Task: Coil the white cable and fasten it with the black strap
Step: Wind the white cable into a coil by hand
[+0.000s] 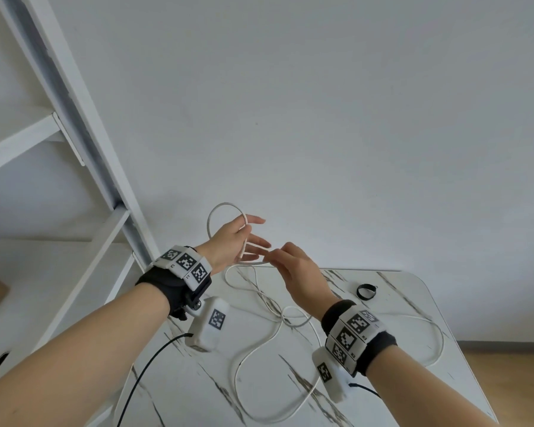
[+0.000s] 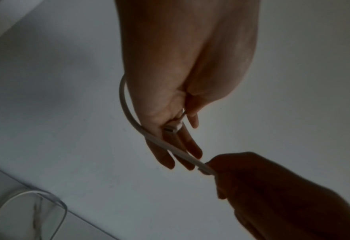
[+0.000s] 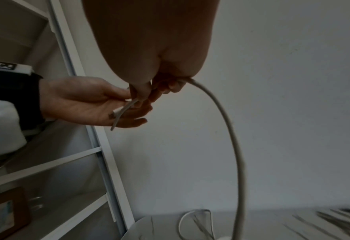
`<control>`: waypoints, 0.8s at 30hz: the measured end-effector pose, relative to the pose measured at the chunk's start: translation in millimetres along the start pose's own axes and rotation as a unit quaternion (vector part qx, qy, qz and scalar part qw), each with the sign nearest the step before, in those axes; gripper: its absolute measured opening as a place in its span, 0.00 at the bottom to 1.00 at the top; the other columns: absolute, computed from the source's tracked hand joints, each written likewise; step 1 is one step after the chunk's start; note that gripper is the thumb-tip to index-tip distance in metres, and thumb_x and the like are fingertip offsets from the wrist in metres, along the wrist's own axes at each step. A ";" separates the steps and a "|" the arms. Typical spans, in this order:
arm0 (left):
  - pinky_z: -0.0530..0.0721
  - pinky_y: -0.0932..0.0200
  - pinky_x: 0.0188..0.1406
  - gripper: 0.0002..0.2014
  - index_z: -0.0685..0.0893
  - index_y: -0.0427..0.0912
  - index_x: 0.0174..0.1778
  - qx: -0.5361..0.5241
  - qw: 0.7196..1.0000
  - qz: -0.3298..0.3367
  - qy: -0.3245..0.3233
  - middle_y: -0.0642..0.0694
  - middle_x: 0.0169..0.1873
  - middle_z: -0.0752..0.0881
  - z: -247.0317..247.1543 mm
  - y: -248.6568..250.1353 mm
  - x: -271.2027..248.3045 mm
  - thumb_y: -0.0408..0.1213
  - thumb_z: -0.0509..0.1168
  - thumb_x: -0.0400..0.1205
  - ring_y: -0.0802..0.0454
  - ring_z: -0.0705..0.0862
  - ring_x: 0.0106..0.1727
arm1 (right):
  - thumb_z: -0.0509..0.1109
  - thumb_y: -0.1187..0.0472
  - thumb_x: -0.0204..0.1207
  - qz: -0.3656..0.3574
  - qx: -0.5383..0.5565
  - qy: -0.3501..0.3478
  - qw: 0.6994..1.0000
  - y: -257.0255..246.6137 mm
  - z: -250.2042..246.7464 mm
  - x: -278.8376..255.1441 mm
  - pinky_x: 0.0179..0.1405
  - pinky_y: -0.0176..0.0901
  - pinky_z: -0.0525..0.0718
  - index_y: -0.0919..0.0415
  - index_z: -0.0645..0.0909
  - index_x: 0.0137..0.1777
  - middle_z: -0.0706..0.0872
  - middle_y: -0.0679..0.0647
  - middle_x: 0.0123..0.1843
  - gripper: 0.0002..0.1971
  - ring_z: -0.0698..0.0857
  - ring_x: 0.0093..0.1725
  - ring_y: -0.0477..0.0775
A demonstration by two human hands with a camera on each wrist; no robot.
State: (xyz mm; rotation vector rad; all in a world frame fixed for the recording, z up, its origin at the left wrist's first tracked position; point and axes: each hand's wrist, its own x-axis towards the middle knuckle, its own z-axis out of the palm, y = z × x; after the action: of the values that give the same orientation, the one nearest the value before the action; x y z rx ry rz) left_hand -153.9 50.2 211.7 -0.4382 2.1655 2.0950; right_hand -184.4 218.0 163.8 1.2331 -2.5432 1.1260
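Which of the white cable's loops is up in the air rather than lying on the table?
The round loop of thin white cable held by the left hand. The other loops lie slack on the white marbled table, while the right hand pinches the cable.

Almost no readable text is showing. The white marker blocks on the left wristband [image 1: 184, 262], at centre left of the head view, are carrying black-and-white square codes plus tiny characters along their lower edges, too small to read for sure. The right wristband [image 1: 353, 332], lower right of centre, is showing the same codes with a small mark that may be "R2", uncertain. A label with barcode-like stripes is sitting on a brown box [image 3: 4, 216] at lower left of the right wrist view, blurred and unreadable.
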 end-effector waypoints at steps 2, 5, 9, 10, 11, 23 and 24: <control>0.86 0.47 0.57 0.18 0.75 0.47 0.68 0.019 1.000 -0.013 0.005 0.38 0.46 0.88 -0.7 -2.6 -0.3 0.35 0.44 0.89 0.41 0.89 0.47 | 0.62 0.64 0.80 -0.027 -0.016 -0.007 0.999 -1.6 -3.9 1.7 0.35 0.55 0.82 0.60 0.83 0.55 0.79 0.60 0.42 0.09 0.79 0.39 0.61; 0.86 0.43 0.59 0.19 0.75 0.54 0.67 0.059 0.998 -0.019 0.006 0.39 0.43 0.88 0.6 -4.4 -1.2 0.35 0.44 0.89 0.41 0.89 0.43 | 0.63 0.69 0.79 -0.052 -0.032 -0.018 0.998 -6.0 -9.0 5.2 0.35 0.55 0.82 0.62 0.83 0.54 0.80 0.61 0.43 0.09 0.80 0.40 0.61; 0.88 0.47 0.49 0.17 0.75 0.50 0.67 0.078 0.995 -0.055 -0.025 0.39 0.33 0.81 8.0 -9.9 -4.0 0.34 0.44 0.89 0.47 0.82 0.29 | 0.61 0.78 0.76 -0.037 -0.029 -0.026 0.999 -8.9 -13.7 14.8 0.45 0.44 0.80 0.65 0.80 0.59 0.82 0.61 0.50 0.15 0.82 0.50 0.60; 0.88 0.50 0.43 0.17 0.74 0.48 0.67 0.069 0.995 -0.070 -0.032 0.40 0.31 0.79 9.8 -10.9 -5.1 0.33 0.45 0.89 0.49 0.78 0.26 | 0.61 0.76 0.77 -0.031 -0.022 -0.028 0.999 -9.5 -16.1 17.3 0.45 0.44 0.81 0.65 0.80 0.60 0.82 0.61 0.51 0.15 0.82 0.50 0.59; 0.87 0.54 0.36 0.17 0.74 0.47 0.67 0.066 0.994 -0.082 -0.037 0.42 0.30 0.77 10.7 -11.6 -6.4 0.32 0.45 0.88 0.52 0.75 0.23 | 0.62 0.74 0.78 -0.026 -0.014 -0.028 0.999 -9.8 -19.0 19.6 0.45 0.44 0.81 0.64 0.80 0.59 0.83 0.60 0.51 0.13 0.83 0.49 0.59; 0.54 0.68 0.16 0.19 0.83 0.37 0.58 0.023 0.970 -0.160 -0.180 0.53 0.20 0.61 5.5 -10.7 -31.0 0.46 0.53 0.87 0.60 0.55 0.17 | 0.68 0.66 0.77 -0.009 -0.044 -0.036 0.998 -2.2 -34.2 33.7 0.46 0.51 0.84 0.64 0.86 0.52 0.89 0.56 0.50 0.08 0.87 0.47 0.60; 0.54 0.68 0.15 0.19 0.83 0.37 0.57 0.012 0.967 -0.164 -0.195 0.53 0.19 0.60 5.4 -10.2 -32.9 0.45 0.51 0.87 0.60 0.56 0.17 | 0.68 0.65 0.77 -0.005 -0.043 -0.034 0.999 -2.3 -32.3 32.8 0.45 0.51 0.84 0.64 0.86 0.52 0.90 0.56 0.50 0.08 0.87 0.47 0.60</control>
State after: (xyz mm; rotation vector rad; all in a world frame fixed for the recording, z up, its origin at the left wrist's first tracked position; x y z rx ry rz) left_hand -120.5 59.9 210.4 -0.3196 1.7576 1.7951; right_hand -211.7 217.4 200.9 1.2824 -2.6009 0.9788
